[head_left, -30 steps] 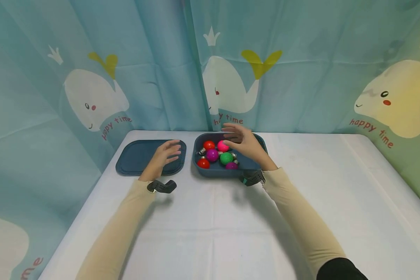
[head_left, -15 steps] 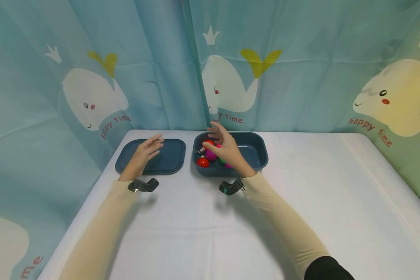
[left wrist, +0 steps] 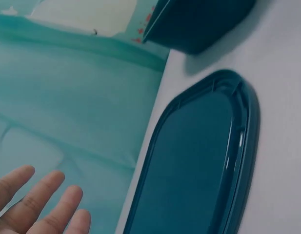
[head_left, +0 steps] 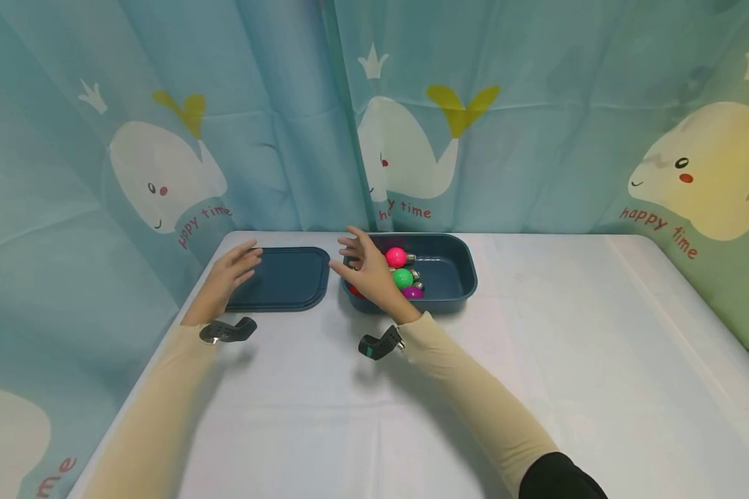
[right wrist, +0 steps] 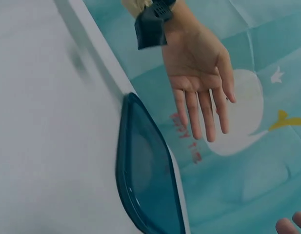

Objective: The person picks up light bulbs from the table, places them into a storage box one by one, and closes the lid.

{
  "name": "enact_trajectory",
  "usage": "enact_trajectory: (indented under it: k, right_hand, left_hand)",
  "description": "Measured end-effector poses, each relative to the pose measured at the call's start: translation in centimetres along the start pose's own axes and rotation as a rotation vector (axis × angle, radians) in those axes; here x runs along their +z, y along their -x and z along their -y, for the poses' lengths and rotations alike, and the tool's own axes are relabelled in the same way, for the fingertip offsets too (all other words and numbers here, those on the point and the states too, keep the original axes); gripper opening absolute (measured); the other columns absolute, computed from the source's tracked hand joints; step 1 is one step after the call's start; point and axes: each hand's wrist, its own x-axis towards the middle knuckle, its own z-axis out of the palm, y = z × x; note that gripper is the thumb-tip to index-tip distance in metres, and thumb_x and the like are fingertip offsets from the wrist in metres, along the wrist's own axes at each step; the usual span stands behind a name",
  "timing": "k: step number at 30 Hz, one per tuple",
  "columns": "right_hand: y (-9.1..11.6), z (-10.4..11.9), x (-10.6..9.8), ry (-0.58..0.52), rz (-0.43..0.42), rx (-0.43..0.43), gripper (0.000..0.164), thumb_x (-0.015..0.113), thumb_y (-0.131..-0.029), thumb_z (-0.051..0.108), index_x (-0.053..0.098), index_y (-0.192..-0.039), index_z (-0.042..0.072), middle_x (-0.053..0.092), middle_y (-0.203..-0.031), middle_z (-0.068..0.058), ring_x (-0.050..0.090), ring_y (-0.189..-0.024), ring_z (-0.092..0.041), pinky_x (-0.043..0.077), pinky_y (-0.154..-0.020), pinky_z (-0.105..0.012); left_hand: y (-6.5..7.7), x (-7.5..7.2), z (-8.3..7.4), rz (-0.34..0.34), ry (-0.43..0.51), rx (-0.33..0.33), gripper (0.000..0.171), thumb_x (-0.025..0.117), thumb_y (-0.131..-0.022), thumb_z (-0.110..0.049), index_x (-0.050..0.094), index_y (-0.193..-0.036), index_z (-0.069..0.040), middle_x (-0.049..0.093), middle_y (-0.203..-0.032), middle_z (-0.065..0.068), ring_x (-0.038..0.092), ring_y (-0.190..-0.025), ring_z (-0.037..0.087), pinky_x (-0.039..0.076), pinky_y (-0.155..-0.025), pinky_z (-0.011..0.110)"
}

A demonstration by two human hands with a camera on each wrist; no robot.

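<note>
My left hand (head_left: pixel 225 281) hovers by the left end of a flat dark blue lid (head_left: pixel 290 281), fingers extended and holding nothing; in the right wrist view its palm shows with straight fingers. My right hand (head_left: pixel 371 274) hangs over the left end of a dark blue box (head_left: pixel 452 303), its fingers spread loosely with nothing between them. Small colored bulbs lie in the box: a pink bulb (head_left: pixel 396 257), a green bulb (head_left: pixel 403 278) and a purple bulb (head_left: pixel 413 292). A red bulb (head_left: pixel 354 291) peeks out beneath the right hand, which hides others.
A white-covered table (head_left: pixel 537 346) carries the lid and box side by side near its far edge. Behind it and along the left hangs a blue curtain (head_left: pixel 524 166) printed with whales. Each wrist wears a black strap.
Both hands have moved left. The right hand went from over the box's middle to its left end; the left hand went from the lid's right side to its left end.
</note>
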Motion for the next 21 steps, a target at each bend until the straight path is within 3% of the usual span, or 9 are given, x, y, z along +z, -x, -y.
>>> enact_trajectory:
  k: [9,21]
  right_hand:
    - [-0.1,0.4,2.9,-0.099,-0.015,0.055,0.068,0.067,-0.087,0.015,0.031,-0.144,0.005,0.052,-0.137,-0.018,0.055,-0.12,-0.031,0.044,-0.104,-0.049]
    - [-0.1,0.1,6.3,-0.021,-0.103,0.052,0.068,0.067,-0.087,0.017,0.03,-0.143,0.002,0.051,-0.136,-0.021,0.056,-0.118,-0.031,0.049,-0.099,-0.045]
  left_hand:
    - [0.4,-1.9,0.6,-0.062,-0.009,-0.024,0.064,0.038,-0.101,-0.035,0.01,-0.151,-0.006,0.018,-0.154,0.024,0.022,-0.141,0.037,0.022,-0.117,0.051]
    - [1.0,-4.4,2.0,-0.106,-0.039,-0.068,0.067,0.037,-0.101,-0.038,0.007,-0.151,-0.006,0.017,-0.153,0.027,0.035,-0.133,0.021,0.021,-0.118,0.049]
